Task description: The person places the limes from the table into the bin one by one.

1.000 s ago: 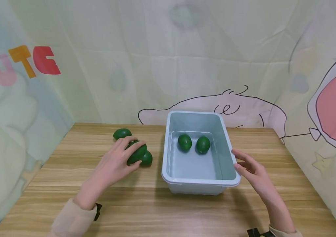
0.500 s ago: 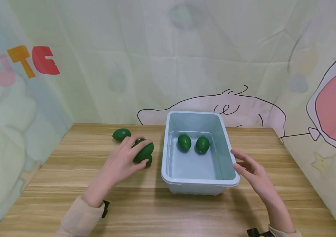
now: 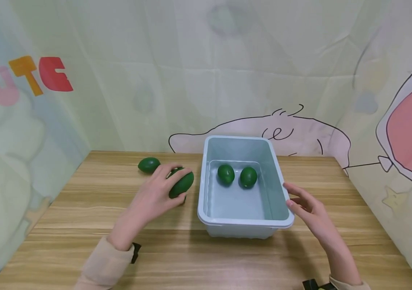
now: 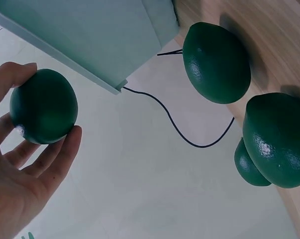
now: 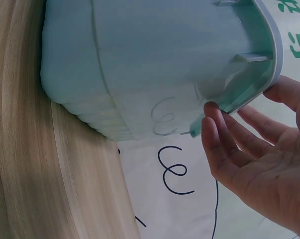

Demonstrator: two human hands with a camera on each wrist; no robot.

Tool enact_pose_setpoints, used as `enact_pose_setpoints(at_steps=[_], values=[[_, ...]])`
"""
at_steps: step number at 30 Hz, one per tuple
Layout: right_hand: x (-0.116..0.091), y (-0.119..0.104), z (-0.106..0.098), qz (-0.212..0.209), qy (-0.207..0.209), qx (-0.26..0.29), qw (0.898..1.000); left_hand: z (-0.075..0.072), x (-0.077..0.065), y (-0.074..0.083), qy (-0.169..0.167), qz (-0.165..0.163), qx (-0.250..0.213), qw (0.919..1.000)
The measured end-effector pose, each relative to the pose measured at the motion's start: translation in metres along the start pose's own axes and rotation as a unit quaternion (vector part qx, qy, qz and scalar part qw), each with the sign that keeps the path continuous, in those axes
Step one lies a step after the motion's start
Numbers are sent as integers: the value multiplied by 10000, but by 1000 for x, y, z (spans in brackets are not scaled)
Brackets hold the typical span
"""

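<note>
My left hand (image 3: 154, 196) grips a dark green lime (image 3: 182, 183), which is raised off the table in the left wrist view, thumb on one side and fingers on the other. Another lime (image 3: 149, 165) lies on the table behind that hand. In the left wrist view more limes show on the wood, one lime (image 4: 217, 62) near the tub and a lime (image 4: 279, 142) further off. My right hand (image 3: 313, 215) holds the right rim of the light blue plastic tub (image 3: 246, 222), fingertips beneath the lip. Inside the tub sit two limes, a left lime (image 3: 225, 174) and a right lime (image 3: 248, 177).
The tub stands on a wood-grain table (image 3: 177, 257). A printed cloth backdrop (image 3: 148, 80) with cartoon drawings closes off the back and both sides. Dark wrist straps, one strap (image 3: 136, 253) on the left, sit at the sleeves.
My left hand has moved right toward the tub with the lime in its grip, now covering most of the lime beneath. The right hand and tub have stayed put.
</note>
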State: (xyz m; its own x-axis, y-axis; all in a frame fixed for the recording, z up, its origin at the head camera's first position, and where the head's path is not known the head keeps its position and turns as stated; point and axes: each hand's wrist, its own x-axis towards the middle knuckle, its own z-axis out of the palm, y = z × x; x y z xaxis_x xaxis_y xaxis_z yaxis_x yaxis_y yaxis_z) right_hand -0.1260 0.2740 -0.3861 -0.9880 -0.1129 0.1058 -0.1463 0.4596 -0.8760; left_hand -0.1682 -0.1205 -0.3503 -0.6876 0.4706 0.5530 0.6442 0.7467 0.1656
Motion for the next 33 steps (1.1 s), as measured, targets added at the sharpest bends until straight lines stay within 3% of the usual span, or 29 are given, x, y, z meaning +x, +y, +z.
enact_pose_setpoints(at_steps=[9, 27, 33], values=[[0, 0, 0, 16, -18, 10, 10000, 2, 6, 6, -67, -26, -127, 9999], [0, 0, 0, -13, -3, 30, 10000, 3, 24, 12, 170, 268, -202, 9993], [0, -1, 0, 20, -11, 8, 10000, 2, 31, 14, 104, 303, -187, 9993]])
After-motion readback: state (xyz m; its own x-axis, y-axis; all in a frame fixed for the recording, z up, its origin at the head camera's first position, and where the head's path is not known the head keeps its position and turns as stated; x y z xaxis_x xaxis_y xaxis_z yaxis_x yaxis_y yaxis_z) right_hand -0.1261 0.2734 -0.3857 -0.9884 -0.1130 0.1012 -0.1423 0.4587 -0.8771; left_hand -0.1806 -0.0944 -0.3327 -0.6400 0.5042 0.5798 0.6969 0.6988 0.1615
